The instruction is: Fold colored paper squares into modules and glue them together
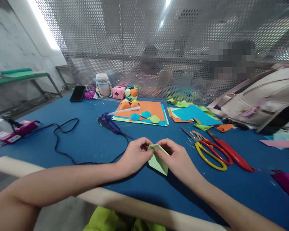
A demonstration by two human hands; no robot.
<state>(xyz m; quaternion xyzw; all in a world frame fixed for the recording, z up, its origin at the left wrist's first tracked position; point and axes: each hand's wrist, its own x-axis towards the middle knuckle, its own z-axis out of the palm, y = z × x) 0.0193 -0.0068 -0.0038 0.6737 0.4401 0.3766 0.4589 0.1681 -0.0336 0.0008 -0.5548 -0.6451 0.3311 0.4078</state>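
Observation:
A folded piece of pale green paper [159,163] is held just above the blue table, near its front edge. My left hand [136,155] pinches its upper left edge, with the thumb in front and the fingers curled behind. On the other side, my right hand [177,157] grips the upper right edge, its thumb pressed on the paper. Both thumbs come close together at the top fold. The fingertips behind the paper are partly hidden.
Left of centre lies a blue glue gun [109,123] with its black cord [59,128] looping over the table. Yellow-and-red scissors [209,150] and a red-handled cutter [236,154] lie at right. Coloured sheets [146,107], folded pieces and a bottle [103,85] stand behind.

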